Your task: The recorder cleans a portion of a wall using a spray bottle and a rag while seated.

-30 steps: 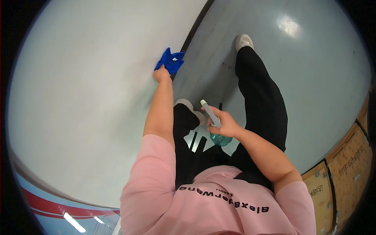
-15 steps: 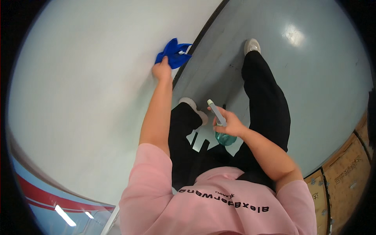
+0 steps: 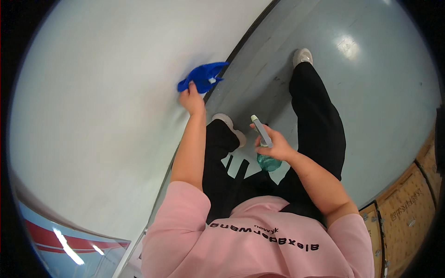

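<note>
A blue cloth with a small white tag is pinched in my left hand, its folds lying against the white panel close to the panel's dark edge. My left arm reaches forward to it. Nearer my body, my right hand is wrapped round the neck of a spray bottle. The bottle has a see-through green body and a grey and white spray head that points away from me. The fingers on the far side of the bottle are partly hidden.
My two shoes stand apart on the grey floor. Wooden crates stand at the lower right. At the lower left is a glossy blue and red surface with bright reflections. The panel's dark edge runs beside the floor.
The blue cloth has shifted slightly back toward me along the panel edge with my left hand, and its folds lie differently. My right hand still holds the spray bottle, moved slightly right.
</note>
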Motion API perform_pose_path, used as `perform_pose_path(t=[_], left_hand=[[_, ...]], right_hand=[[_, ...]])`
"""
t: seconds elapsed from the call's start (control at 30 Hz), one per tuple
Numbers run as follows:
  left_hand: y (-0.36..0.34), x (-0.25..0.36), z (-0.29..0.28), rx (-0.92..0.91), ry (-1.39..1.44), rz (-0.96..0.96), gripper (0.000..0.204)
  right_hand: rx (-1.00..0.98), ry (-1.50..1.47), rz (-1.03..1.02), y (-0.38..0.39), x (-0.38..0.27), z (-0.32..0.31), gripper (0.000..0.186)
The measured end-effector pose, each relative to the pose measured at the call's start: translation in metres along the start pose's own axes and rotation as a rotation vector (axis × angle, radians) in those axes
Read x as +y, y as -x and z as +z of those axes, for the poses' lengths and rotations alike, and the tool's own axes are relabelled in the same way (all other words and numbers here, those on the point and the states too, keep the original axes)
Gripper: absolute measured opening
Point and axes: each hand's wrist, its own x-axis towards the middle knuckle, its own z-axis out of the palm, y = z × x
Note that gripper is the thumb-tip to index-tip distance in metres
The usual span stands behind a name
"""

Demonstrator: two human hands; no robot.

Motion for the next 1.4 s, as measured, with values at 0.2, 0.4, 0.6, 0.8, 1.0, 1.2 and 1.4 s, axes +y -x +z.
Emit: perform_pose_path(t=[0.2, 0.4, 0.6, 0.8, 1.0, 1.2, 1.4], left_hand=[[-0.009, -0.015, -0.007, 0.001, -0.296, 0.334, 0.025], [-0.033, 0.032, 0.071, -0.083, -0.348, 0.349, 0.040], [-0.026, 0.053, 0.101, -0.073, -0.214, 0.223, 0.041], [-0.013, 0.000, 0.030, -0.023, -0.218, 0.069, 0.035], [-0.010, -0.037, -0.006, 0.122, 0.170, 0.066, 0.038], [-0.027, -0.042, 0.050, -0.119, -0.301, -0.070, 0.035], [-0.045, -0.097, 0.159, -0.246, -0.653, 0.161, 0.037]], right_hand=[[-0.044, 0.044, 0.037, -0.006, 0.001, -0.003, 0.066], [-0.028, 0.057, 0.000, -0.005, 0.007, 0.000, 0.061], [-0.018, 0.037, -0.010, -0.001, 0.003, 0.001, 0.062], [-0.015, 0.083, -0.068, -0.005, 0.011, -0.001, 0.063], [-0.040, 0.027, -0.014, -0.006, 0.017, -0.003, 0.067], [-0.064, 0.046, -0.042, -0.005, 0.010, -0.003, 0.067], [-0.068, -0.049, 0.037, -0.004, 0.011, -0.004, 0.067]])
